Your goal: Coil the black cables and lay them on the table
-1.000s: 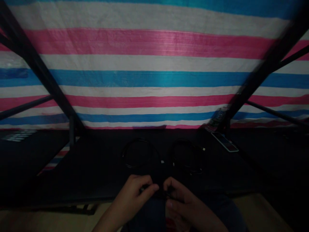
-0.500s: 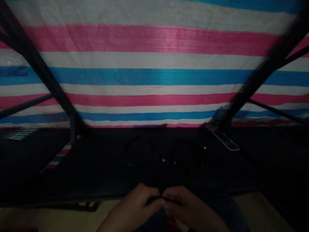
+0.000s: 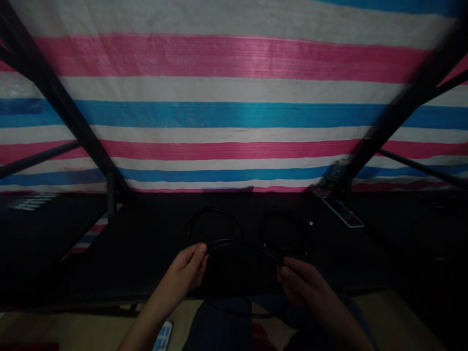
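Note:
Between my two hands a looped black cable (image 3: 224, 242) is stretched in an arc over the front of the dark table. My left hand (image 3: 190, 265) pinches its left side, thumb on top. My right hand (image 3: 302, 282) is closed on the right side. The lower part of the loop hangs down before my legs. Just beyond, a coiled black cable (image 3: 213, 208) lies on the table at the left, partly hidden behind the held one. Another coil of black cable (image 3: 263, 226) rests to its right, with a pale plug near it.
A phone with a light edge (image 3: 343, 213) lies at the right, beside a clear plastic bottle (image 3: 332, 179) leaning by a dark metal post (image 3: 387, 122). A second post (image 3: 73, 117) slants at the left. Striped sheeting (image 3: 234, 114) hangs behind the black table (image 3: 146, 253).
My hands were together near the table's front edge. They have moved apart and forward, spreading the cable loop between them. A blue and white object now shows below my left arm.

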Motion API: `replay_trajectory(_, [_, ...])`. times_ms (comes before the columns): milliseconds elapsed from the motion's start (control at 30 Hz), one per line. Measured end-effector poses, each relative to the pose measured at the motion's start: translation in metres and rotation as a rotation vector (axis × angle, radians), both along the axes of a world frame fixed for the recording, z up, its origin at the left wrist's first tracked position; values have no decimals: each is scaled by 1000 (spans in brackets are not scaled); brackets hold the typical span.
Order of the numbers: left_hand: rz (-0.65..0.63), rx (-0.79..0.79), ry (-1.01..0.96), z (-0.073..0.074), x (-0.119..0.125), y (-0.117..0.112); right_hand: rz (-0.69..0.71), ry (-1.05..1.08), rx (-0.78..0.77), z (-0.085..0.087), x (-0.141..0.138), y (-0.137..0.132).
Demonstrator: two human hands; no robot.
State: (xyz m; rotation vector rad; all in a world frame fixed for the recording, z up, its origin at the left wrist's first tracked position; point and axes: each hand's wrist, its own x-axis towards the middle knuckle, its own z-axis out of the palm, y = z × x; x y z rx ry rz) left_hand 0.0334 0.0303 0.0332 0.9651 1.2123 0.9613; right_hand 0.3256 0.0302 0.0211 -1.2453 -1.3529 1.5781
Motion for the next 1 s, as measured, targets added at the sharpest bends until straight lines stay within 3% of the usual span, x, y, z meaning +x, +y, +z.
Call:
replay_trajectory(200, [-166, -7, 7, -6, 3, -2, -58, -32, 32, 8, -6, 17])
replay_trajectory(333, [-114, -42, -52, -7, -3, -1, -36, -70, 83, 9, -6, 20])
replay_trajectory(467, [-109, -46, -27, -12, -4, -1, 5, -69, 29, 6, -11, 19])
replay_trajectory(567, [-254, -30, 115, -11, 3, -6, 41, -136, 33, 8, -16, 17])
replay_trajectory(700, [-473, 96, 287, -8, 23, -14, 251, -237, 136, 16, -26, 13])
replay_trajectory(767, [-444, 131, 289, -9, 31, -15, 316, -247, 159, 18, -30, 11])
replay_trajectory(833, [-352, 109, 249, -10, 34, -13, 291, -231, 140, 16, -29, 10])
replay_trajectory(1000, [74, -9, -39, -4, 10, 0, 171, -140, 85, 2, -12, 6])
